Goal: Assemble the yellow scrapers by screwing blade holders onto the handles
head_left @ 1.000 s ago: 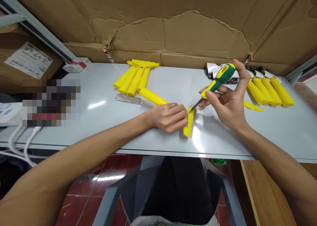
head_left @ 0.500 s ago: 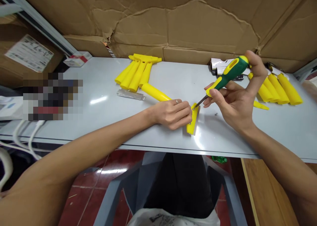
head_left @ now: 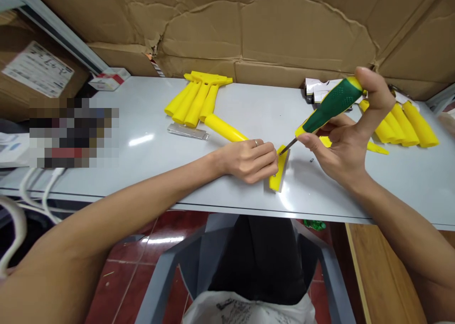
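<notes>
My left hand [head_left: 250, 161] is closed around a yellow scraper [head_left: 227, 129], near its head, and presses it down on the table. A thin metal blade [head_left: 285, 171] shows along the edge of the scraper's head. In my right hand [head_left: 346, 148] is a green and yellow screwdriver [head_left: 332, 107], tilted, with the index finger on the handle's end and the thumb along its lower part. The screwdriver's tip meets a screw in the upper part of the head. A small screw [head_left: 312, 160] lies on the table just left of my right hand.
Several yellow scraper handles [head_left: 199, 99] are grouped at the back left, with a clear flat strip [head_left: 187, 131] before them. More yellow handles [head_left: 414, 125] and packaging [head_left: 320, 88] lie at the right. Cardboard [head_left: 270, 35] stands behind the table [head_left: 142, 182].
The screwdriver handle has turned, showing more green, and my right fingers have shifted on it. The scraper stays under my left hand. The whole view has moved slightly.
</notes>
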`<action>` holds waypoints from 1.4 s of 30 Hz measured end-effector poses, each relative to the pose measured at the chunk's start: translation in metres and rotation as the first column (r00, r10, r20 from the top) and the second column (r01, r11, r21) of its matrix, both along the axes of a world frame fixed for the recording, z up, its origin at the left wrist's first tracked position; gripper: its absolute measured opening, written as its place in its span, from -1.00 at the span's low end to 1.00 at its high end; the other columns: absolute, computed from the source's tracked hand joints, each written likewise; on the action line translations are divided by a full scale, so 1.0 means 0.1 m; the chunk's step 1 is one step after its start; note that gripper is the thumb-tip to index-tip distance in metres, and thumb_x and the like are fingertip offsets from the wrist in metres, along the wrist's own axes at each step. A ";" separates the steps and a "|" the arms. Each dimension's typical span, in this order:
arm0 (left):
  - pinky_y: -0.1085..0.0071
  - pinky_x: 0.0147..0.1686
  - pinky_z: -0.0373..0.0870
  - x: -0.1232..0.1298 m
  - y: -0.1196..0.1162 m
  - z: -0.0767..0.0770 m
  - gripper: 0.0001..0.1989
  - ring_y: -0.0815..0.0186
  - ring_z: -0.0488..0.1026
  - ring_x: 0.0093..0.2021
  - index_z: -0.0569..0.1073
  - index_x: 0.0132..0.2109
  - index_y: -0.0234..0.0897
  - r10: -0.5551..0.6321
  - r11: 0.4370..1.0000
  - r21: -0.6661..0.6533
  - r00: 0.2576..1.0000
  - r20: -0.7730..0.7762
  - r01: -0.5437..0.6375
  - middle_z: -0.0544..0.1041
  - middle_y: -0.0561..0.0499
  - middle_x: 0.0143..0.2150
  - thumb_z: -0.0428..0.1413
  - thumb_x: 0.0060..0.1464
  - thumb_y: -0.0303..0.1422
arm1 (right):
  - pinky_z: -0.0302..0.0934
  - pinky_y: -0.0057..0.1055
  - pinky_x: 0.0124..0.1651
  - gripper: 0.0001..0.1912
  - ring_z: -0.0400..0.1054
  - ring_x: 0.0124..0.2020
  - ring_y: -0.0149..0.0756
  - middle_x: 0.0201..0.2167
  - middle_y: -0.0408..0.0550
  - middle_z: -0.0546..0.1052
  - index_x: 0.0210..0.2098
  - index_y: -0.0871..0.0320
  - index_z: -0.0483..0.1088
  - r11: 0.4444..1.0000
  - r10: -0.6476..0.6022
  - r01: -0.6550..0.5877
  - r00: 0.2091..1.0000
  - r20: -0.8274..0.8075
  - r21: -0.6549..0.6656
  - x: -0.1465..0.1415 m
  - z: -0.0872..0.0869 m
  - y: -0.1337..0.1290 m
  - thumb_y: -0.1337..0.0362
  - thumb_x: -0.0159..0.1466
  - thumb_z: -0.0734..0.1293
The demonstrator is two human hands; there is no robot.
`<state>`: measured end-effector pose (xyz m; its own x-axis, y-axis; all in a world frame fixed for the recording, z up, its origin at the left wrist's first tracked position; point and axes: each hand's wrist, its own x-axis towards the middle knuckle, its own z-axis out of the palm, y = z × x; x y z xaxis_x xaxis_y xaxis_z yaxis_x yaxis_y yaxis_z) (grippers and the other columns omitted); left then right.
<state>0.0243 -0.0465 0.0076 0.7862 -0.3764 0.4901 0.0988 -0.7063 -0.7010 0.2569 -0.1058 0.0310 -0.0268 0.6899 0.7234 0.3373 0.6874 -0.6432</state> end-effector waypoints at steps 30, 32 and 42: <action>0.39 -0.48 0.34 0.01 -0.01 -0.04 -0.75 0.33 0.49 -0.37 0.44 -0.29 -0.26 0.018 0.998 -0.055 1.000 -0.014 -0.019 0.54 0.00 -0.36 0.07 0.44 -0.49 | 0.57 0.00 0.10 -0.53 0.50 0.07 -0.01 0.07 -0.02 0.52 0.30 -0.32 0.47 0.966 0.194 -0.199 0.980 0.047 0.167 -0.07 0.21 0.45 -0.06 0.42 0.36; 0.39 -0.50 0.32 0.02 -0.01 -0.05 -0.75 0.34 0.47 -0.38 0.44 -0.29 -0.25 0.026 0.998 -0.051 1.000 -0.013 -0.026 0.51 0.02 -0.38 0.07 0.44 -0.49 | 0.60 0.03 0.10 -0.47 0.49 0.19 0.04 0.16 -0.06 0.52 0.34 -0.36 0.43 0.942 0.316 -0.313 0.949 -0.009 0.120 -0.04 0.17 0.46 -0.02 0.39 0.39; 0.40 -0.49 0.28 0.02 -0.03 0.02 -0.73 0.34 0.45 -0.38 0.41 -0.32 -0.26 0.018 1.000 -0.018 1.000 0.017 -0.018 0.50 0.02 -0.40 0.08 0.43 -0.52 | 0.59 -0.21 -0.24 -0.31 0.45 -0.29 -0.31 0.24 -0.19 0.43 0.29 -0.42 0.46 0.965 0.133 -0.138 0.990 0.035 0.225 0.03 0.15 0.34 -0.13 0.19 0.59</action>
<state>0.0260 -0.0493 0.0100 0.7845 -0.3535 0.5096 0.1233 -0.7164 -0.6868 0.2598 -0.0717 0.0462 -0.1242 0.4975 0.8585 0.2418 0.8543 -0.4601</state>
